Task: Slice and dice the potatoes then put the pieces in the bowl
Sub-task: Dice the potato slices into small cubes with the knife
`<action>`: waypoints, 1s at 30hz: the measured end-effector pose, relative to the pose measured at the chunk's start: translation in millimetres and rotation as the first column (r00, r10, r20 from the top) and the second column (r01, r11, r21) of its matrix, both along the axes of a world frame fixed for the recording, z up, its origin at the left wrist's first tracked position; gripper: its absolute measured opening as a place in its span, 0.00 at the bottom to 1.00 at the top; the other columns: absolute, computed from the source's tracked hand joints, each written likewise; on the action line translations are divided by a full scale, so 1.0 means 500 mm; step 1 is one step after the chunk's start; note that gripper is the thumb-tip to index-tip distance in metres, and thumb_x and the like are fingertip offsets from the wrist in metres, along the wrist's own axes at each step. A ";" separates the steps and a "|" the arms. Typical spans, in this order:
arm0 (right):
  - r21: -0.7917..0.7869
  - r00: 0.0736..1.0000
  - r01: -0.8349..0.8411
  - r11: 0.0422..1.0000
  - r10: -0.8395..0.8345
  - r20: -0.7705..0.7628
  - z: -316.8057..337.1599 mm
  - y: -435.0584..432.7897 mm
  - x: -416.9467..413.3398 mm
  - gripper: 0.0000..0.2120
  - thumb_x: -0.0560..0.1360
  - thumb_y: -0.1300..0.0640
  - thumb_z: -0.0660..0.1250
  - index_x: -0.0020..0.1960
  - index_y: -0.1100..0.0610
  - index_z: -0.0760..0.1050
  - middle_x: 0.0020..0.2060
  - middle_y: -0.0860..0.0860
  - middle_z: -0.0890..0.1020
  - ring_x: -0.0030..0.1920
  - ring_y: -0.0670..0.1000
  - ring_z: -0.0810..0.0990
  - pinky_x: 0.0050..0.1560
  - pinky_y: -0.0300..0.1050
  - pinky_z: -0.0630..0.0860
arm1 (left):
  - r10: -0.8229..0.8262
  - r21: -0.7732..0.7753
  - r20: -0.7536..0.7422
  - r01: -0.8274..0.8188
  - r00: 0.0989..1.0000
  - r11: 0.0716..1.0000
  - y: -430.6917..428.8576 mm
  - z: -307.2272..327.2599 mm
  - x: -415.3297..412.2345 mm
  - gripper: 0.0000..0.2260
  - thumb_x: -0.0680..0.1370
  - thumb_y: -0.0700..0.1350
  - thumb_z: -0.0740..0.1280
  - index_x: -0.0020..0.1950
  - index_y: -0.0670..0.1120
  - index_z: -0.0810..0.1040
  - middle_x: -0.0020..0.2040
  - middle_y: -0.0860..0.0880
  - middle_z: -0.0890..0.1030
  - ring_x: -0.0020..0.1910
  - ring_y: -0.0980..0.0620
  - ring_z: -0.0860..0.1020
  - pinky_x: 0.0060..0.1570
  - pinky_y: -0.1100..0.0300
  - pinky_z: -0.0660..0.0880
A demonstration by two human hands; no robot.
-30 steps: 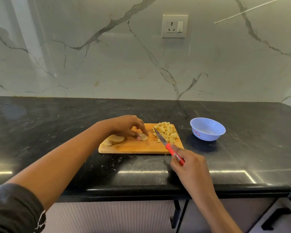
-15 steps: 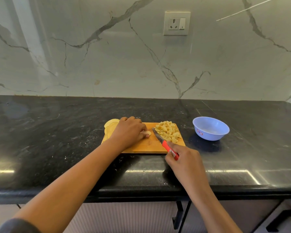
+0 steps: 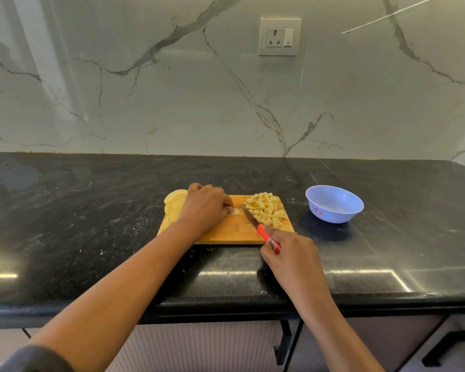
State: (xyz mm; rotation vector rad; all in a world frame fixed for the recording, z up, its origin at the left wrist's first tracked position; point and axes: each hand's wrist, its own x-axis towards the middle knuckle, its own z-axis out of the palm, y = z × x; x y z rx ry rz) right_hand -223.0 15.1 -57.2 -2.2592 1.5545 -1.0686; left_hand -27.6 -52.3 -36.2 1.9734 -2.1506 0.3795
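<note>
Head view, single frame. Reference: wooden cutting board [image 3: 226, 233] lying on the black tabletop [image 3: 91, 224]. Left hand [image 3: 204, 208] rests over the board's centre-left, knuckles up, fingers [image 3: 225, 203] curled down onto a small pale potato piece [image 3: 234, 211]. Only the piece's right edge shows past the fingertips; the rest is hidden under the hand. Right hand [image 3: 289, 255] sits at the board's near right corner, fingers wrapped round the red handle of a knife [image 3: 262, 230]. The blade angles up-left across the board, its tip just right of the held piece and apart from it; whether the edge touches the wood cannot be told. Diced potato pile [image 3: 266, 210] occupies the board's far right part, touching the blade's right side. Round potato slices [image 3: 173, 204] overlap at the board's far left corner, partly behind the left hand. Blue bowl [image 3: 333, 216] stands on the tabletop right of the board, apart from it; no pieces visible inside.
</note>
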 end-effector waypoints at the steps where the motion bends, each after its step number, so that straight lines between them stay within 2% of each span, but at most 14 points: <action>1: -0.003 1.000 0.002 1.000 -0.002 -0.003 0.000 -0.001 0.001 0.20 0.78 0.54 0.61 0.70 0.47 0.70 0.48 0.46 0.82 0.37 0.42 0.70 0.40 0.33 0.61 | 0.007 0.002 -0.027 -0.007 1.000 1.000 -0.001 0.002 -0.002 0.13 0.81 0.55 0.59 0.60 0.56 0.79 0.58 0.56 0.79 0.59 0.53 0.74 0.63 0.54 0.61; 4: 0.000 1.000 0.000 1.000 0.000 -0.002 0.001 -0.001 0.001 0.20 0.78 0.54 0.61 0.69 0.47 0.70 0.46 0.45 0.82 0.34 0.41 0.69 0.39 0.33 0.60 | 0.009 0.011 -0.095 -0.008 0.995 1.000 -0.003 0.002 -0.010 0.13 0.80 0.57 0.61 0.59 0.57 0.80 0.57 0.56 0.79 0.58 0.54 0.74 0.62 0.54 0.61; 7: 0.005 1.000 0.006 1.000 -0.006 0.002 0.001 0.000 -0.001 0.20 0.78 0.54 0.61 0.70 0.48 0.70 0.46 0.46 0.82 0.37 0.43 0.70 0.40 0.33 0.61 | 0.016 0.043 -0.124 -0.011 0.992 0.999 0.001 0.002 -0.010 0.14 0.79 0.59 0.60 0.61 0.59 0.78 0.61 0.56 0.77 0.60 0.55 0.73 0.62 0.53 0.61; 10: 0.006 1.000 0.003 1.000 -0.003 -0.004 0.002 0.001 -0.001 0.20 0.78 0.53 0.61 0.70 0.48 0.70 0.45 0.46 0.82 0.36 0.42 0.70 0.36 0.33 0.62 | 0.064 0.134 -0.034 -0.059 0.997 0.989 0.010 0.003 -0.002 0.19 0.80 0.60 0.57 0.69 0.59 0.71 0.68 0.54 0.72 0.67 0.52 0.69 0.66 0.49 0.60; 13: 0.007 1.000 0.003 1.000 -0.003 -0.005 0.003 0.000 0.000 0.20 0.78 0.53 0.61 0.70 0.48 0.70 0.44 0.45 0.82 0.36 0.42 0.70 0.36 0.33 0.62 | 0.080 0.174 0.059 -0.089 0.995 0.981 0.015 0.001 -0.001 0.20 0.81 0.60 0.54 0.71 0.58 0.68 0.70 0.54 0.70 0.69 0.49 0.66 0.67 0.45 0.59; 19: 0.011 1.000 0.011 1.000 -0.011 -0.009 0.003 0.001 -0.002 0.20 0.78 0.53 0.61 0.70 0.47 0.69 0.47 0.46 0.82 0.38 0.42 0.69 0.41 0.33 0.61 | 0.084 0.088 -0.014 -0.082 0.996 0.993 0.018 0.004 -0.005 0.17 0.81 0.57 0.57 0.67 0.57 0.74 0.65 0.54 0.74 0.65 0.51 0.69 0.61 0.52 0.63; 30: -0.007 1.000 -0.002 1.000 0.002 -0.024 -0.001 0.000 0.001 0.20 0.78 0.54 0.60 0.70 0.47 0.69 0.47 0.45 0.82 0.39 0.42 0.70 0.41 0.35 0.63 | 0.106 0.040 -0.221 -0.099 0.969 0.994 0.018 0.000 -0.008 0.12 0.78 0.57 0.65 0.59 0.57 0.79 0.57 0.56 0.80 0.59 0.53 0.73 0.56 0.54 0.67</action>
